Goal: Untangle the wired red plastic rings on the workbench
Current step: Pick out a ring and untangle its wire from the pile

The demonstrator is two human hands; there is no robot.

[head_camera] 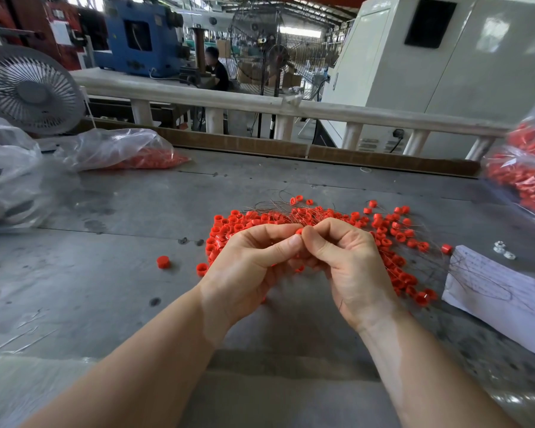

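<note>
Both hands meet above the near edge of the ring pile (pixel 346 230) on the bench (pixel 136 211). Left hand (pixel 250 267) and right hand (pixel 349 261): fingers curled, tips pinching one ring (pixel 299 231) btwn them (more red shows under the palms). Rings: short, glossy red plastic tubes. Wires (pixel 278 206): thin, dark, tangled at far side. Bench: dull grey, stained. Loose ring (pixel 163 261) to the left.
</note>
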